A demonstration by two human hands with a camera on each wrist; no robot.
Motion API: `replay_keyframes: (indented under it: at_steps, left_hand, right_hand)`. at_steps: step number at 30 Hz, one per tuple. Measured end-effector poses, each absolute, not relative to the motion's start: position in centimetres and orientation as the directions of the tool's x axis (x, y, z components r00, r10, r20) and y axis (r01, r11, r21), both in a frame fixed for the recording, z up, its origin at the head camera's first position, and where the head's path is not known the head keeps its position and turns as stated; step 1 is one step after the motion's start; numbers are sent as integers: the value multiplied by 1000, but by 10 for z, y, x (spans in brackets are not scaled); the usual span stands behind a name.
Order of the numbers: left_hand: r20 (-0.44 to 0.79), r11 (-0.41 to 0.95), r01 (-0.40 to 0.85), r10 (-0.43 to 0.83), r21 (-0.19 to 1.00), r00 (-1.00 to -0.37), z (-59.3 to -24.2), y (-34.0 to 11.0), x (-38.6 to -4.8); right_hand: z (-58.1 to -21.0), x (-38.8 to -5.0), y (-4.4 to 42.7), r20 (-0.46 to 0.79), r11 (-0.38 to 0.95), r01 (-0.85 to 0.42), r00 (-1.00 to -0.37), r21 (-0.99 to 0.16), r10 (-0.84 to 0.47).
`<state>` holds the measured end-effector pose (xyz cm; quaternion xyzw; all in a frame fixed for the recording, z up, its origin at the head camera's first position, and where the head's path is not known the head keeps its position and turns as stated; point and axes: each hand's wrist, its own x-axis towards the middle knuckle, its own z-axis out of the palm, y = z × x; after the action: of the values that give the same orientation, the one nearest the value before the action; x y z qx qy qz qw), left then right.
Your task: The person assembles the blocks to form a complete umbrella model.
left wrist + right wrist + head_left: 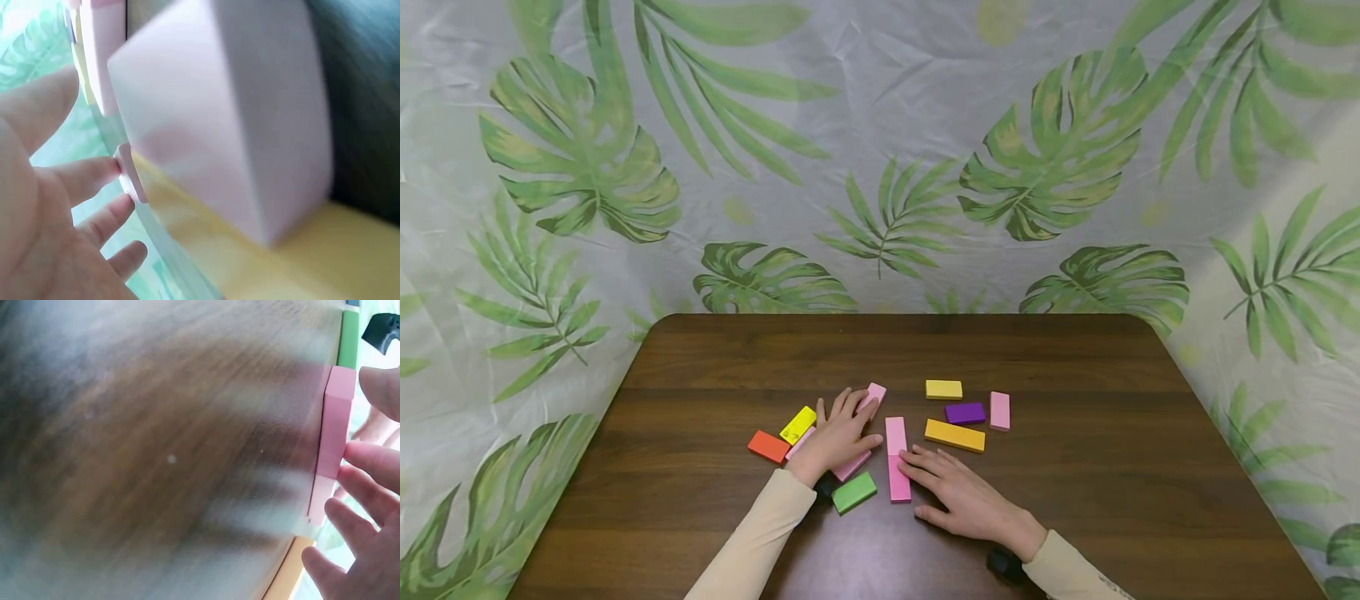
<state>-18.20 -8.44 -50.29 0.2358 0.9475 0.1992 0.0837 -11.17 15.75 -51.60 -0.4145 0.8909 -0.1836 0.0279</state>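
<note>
My left hand (837,437) reaches over several blocks on the left, its fingers spread. Its fingertips touch a small pink block (872,395), also seen in the left wrist view as a thin pink block (129,175). Under that hand lie another pink block (853,467) and a partly covered pink block (800,443). Two pink blocks lie end to end in the middle, a far one (896,435) and a near one (899,481). The fingers of my right hand (962,498) are extended, with fingertips at the pair's right side, around the joint.
Left of centre lie a red block (768,447), a yellow block (798,425) and a green block (854,492). To the right are a pale yellow block (943,389), a purple block (965,413), an orange block (955,435) and a pink block (999,411). All are on a brown table (1075,367).
</note>
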Motion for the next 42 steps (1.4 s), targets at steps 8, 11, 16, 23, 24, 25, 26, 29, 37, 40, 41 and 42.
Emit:
replay_keyframes:
  at_steps: [8,11,16,23,24,25,26,29,37,40,41,42]
  left_hand:
    - [-70,811,440,501,385,-862,-505,-81,-183]
    - [-72,815,435,496,383,-866,-504,-86,-183]
    - [-75,803,445,512,397,-856,-503,-90,-183]
    - [-64,786,482,544,387,-836,-503,-84,-185]
    - [-63,786,484,545,384,-836,-504,-82,-185]
    - [-67,788,483,545,382,-836,-504,-81,-185]
    - [-69,789,481,543,383,-837,-504,-79,-185]
    - [-79,794,479,542,375,-837,-503,-76,-185]
    - [-96,801,483,545,352,-833,-501,-71,-182]
    - [-93,798,493,553,347,-828,-502,-70,-181]
    - [-96,797,496,555,345,-826,-502,-70,-180]
    - [-100,796,498,559,343,-823,-503,-70,-180]
  right_hand:
    - [-516,-111,158,79,593,-714,-661,-373,-746]
    - [-515,-111,158,75,598,-709,-665,-373,-743]
    - [-515,-110,159,75,602,-704,-671,-377,-738]
    - [-516,-110,159,101,586,-722,-657,-369,-747]
    - [-516,-110,159,104,584,-724,-656,-368,-748]
    - [-516,-110,159,106,582,-725,-655,-367,-749]
    - [-517,-110,159,109,580,-728,-653,-366,-750]
    - [-518,-110,159,108,580,-728,-652,-365,-751]
    - [-517,-109,158,98,582,-724,-654,-371,-750]
    - [-517,-108,158,78,587,-715,-657,-379,-750]
    - [-516,-107,158,69,590,-711,-659,-383,-749]
    - [-516,-107,158,62,591,-707,-660,-387,-749]
